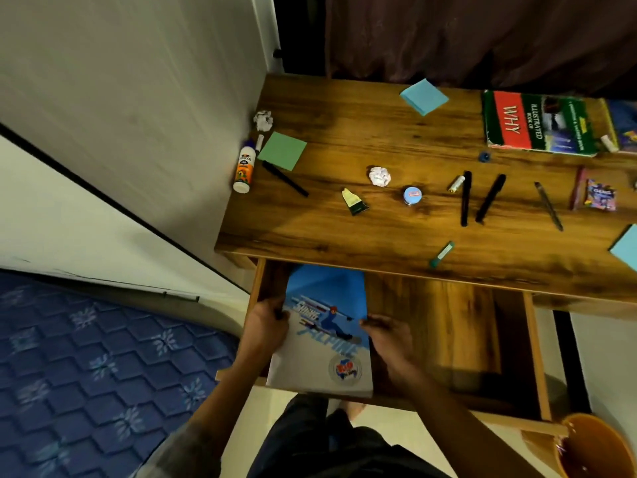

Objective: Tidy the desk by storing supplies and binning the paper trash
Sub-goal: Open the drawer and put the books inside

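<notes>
A blue and white notebook (324,336) with a skier on its cover lies at the left end of the open wooden drawer (448,326). My left hand (267,320) grips its left edge and my right hand (387,336) holds its right edge. On the desk top (379,229) lie two crumpled paper balls (379,175) (263,120), a glue bottle (244,169), black pens (465,198) (490,198) (285,178), green (282,150) and blue (424,96) sticky pads, and a small round tin (412,195).
Books (537,124) lie at the desk's back right, a small packet (599,194) beside them. An orange bin (599,446) stands on the floor at lower right. A wall runs along the left, with a blue patterned mattress (86,367) below it. A dark curtain hangs behind the desk.
</notes>
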Tool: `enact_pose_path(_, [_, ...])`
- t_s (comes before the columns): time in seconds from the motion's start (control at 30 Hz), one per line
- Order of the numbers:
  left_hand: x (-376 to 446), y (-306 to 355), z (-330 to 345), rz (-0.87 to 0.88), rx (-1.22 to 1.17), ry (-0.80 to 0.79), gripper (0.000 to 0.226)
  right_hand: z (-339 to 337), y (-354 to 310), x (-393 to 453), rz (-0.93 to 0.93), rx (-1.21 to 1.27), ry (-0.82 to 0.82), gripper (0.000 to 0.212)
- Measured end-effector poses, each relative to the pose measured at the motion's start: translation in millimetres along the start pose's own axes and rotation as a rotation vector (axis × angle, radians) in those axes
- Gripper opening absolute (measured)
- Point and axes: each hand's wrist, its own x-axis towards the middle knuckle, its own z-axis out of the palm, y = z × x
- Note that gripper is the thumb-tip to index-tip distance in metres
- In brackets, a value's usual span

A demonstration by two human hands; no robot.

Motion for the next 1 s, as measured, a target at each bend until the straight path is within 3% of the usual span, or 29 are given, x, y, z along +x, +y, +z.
enact_pose_path(0.27, [31.7,-27.8,30.6,-0.008,0.079,-0.045,0.053,25.5,4.7,43.7,0.073,-0.142,-0.012,0.035])
enact_pose_path(0.4, [28.6,-42.3,50.0,0.107,0.386,-0.111,0.081,40.5,15.7,48.3,0.055,-0.157,-0.053,0.040])
enact_pose_path(0.5, [21.0,-42.9,62.6,0.137,0.487,-0.174,0.088,48.4,16.5,49.1,0.040,-0.166,-0.013,0.044])
enact_pose_path(0.63, [24.6,-50.1,74.5,0.158,0.402,-0.229,0.089,56.5,6.4,48.8,-0.008,-0.190,0.067,0.040])
enact_pose_path(0.73, [30.1,-47.0,74.6,0.162,0.307,-0.245,0.102,61.3,-3.5,51.3,-0.043,-0.257,0.046,0.038])
enact_pose_path(1.0, [38.9,-47.4,79.5,0.105,0.440,-0.237,0.113,69.6,-14.3,62.0,-0.141,-0.453,0.042,0.038])
